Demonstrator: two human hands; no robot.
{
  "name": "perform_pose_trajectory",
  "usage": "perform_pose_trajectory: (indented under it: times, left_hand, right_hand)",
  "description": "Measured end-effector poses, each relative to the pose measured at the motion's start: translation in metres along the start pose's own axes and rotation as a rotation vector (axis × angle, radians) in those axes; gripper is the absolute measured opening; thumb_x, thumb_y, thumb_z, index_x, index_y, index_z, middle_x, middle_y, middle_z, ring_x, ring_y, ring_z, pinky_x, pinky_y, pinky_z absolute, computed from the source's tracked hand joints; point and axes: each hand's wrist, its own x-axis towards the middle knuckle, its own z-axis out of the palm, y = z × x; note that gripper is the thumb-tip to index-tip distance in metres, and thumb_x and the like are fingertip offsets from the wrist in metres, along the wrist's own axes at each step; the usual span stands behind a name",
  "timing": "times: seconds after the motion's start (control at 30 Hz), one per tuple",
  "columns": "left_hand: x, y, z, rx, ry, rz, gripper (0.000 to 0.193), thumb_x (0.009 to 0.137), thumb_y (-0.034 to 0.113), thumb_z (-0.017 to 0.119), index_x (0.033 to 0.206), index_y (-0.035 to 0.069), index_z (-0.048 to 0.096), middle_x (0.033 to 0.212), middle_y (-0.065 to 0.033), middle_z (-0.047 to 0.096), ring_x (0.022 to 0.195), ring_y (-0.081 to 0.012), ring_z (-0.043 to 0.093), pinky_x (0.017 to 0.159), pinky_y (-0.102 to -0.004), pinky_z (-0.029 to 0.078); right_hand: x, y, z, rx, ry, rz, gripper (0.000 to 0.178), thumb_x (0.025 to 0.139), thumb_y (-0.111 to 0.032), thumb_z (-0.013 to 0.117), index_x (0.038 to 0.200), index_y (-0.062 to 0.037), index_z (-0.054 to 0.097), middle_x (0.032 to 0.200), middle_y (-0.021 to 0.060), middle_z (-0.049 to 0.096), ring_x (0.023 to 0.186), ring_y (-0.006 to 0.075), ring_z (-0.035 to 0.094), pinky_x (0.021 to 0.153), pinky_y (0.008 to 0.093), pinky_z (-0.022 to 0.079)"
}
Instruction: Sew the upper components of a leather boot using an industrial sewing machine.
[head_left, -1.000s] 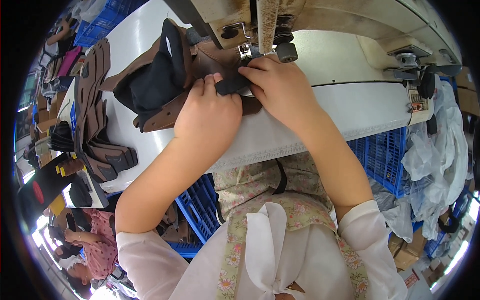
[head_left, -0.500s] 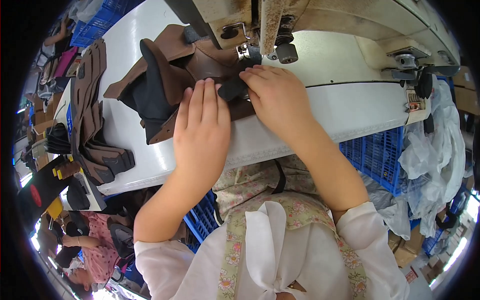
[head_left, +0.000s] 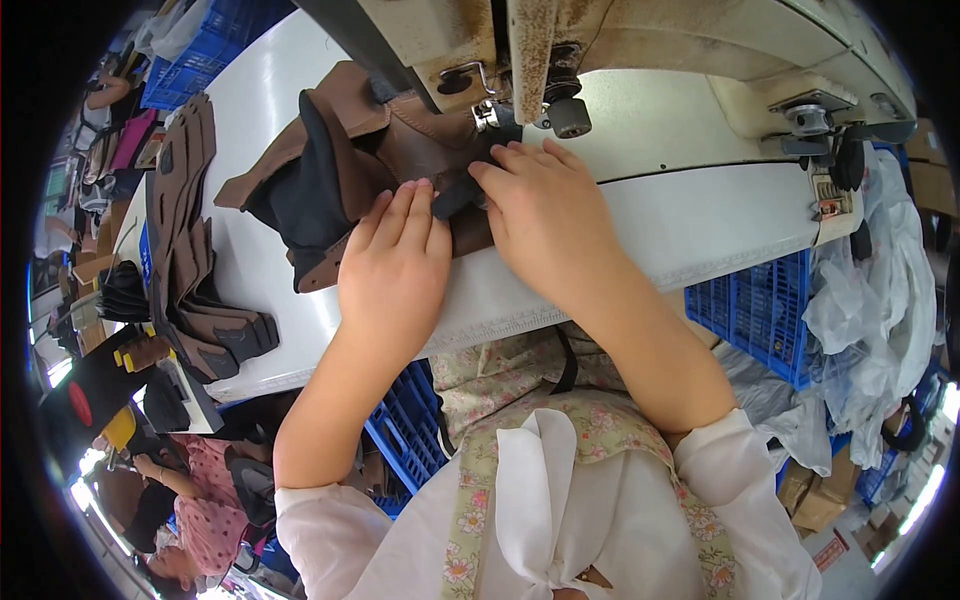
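A brown leather shoe upper with a folded black lining lies on the sewing machine's white bed, its right part under the presser foot. My left hand rests on the upper's near edge, fingers stretched out side by side. Across from it, my right hand presses down close to the presser foot, fingers extended and slightly bent; its thumb is hidden. A short black strip sticks out between the hands, and its other end disappears under my right fingers.
Brown cut leather pieces overlap along the table's left edge. The machine head overhangs the work. Below the table are blue crates, with clear plastic bags at right. A person in pink sits at lower left.
The view has shifted slightly. My right hand's fingers are a little more spread, and my left fingertips sit slightly lower in the picture. The upper stays under the presser foot.
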Motion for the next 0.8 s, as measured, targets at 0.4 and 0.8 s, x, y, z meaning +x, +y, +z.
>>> perform_pose_trajectory:
  times: [0.4,0.8]
  left_hand:
    - [0.001,0.003,0.001,0.099,0.022,0.051,0.012,0.074,0.01,0.059,0.082,0.001,0.061,0.124,-0.02,0.064,0.121,-0.0283,0.059,0.108,-0.042,0.043]
    - [0.01,0.019,0.003,0.166,-0.025,0.001,0.02,0.074,0.01,0.059,0.09,-0.003,0.062,0.125,-0.0237,0.062,0.119,-0.0329,0.059,0.106,-0.0431,0.043]
  right_hand:
    - [-0.009,-0.002,0.014,0.105,0.099,0.076,0.028,0.082,-0.01,0.06,0.107,-0.0008,0.069,0.116,0.0192,0.067,0.115,0.0346,0.061,0.107,0.0469,0.042]
    - [-0.001,0.003,-0.001,0.057,-0.01,0.053,0.026,0.078,-0.014,0.064,0.099,-0.0011,0.069,0.106,0.0156,0.068,0.109,0.032,0.061,0.096,0.0441,0.047]
